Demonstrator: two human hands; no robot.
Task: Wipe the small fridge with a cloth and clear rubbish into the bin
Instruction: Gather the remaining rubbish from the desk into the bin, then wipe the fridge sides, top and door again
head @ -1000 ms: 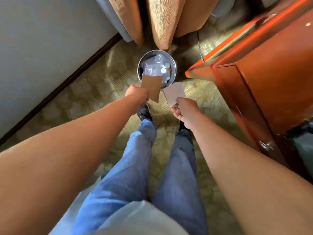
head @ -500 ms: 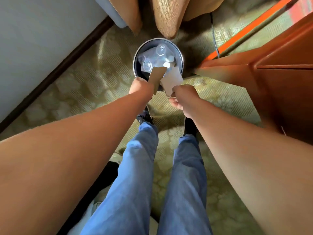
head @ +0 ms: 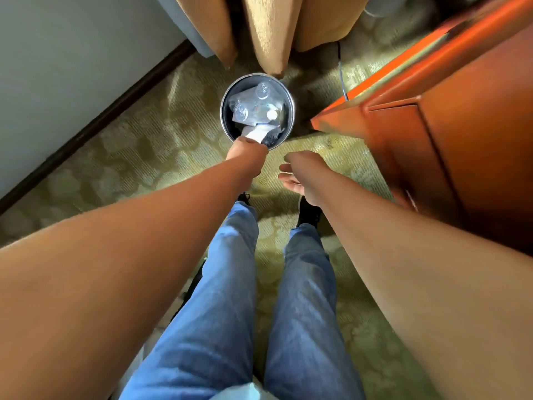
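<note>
A round metal bin (head: 290, 106) stands on the carpet ahead of my feet, with clear plastic bottles (head: 261, 92) and wrappers inside. My left hand (head: 246, 151) is at the bin's near rim with its fingers curled. A pale piece of card (head: 256, 133) pokes out from it over the bin's inside. My right hand (head: 300, 177) hovers a little short of the bin and to its right, fingers relaxed and holding nothing. The fridge and a cloth are not in view.
An orange-brown wooden cabinet (head: 447, 145) fills the right side, its corner close to the bin. Tan curtains (head: 271, 33) hang just behind the bin. A grey wall with dark skirting (head: 86, 131) runs along the left. A thin cable (head: 341, 82) lies on the patterned carpet.
My right hand let go of its pale card and drew back, empty. My left hand pushed its card down over the bin's near rim.
</note>
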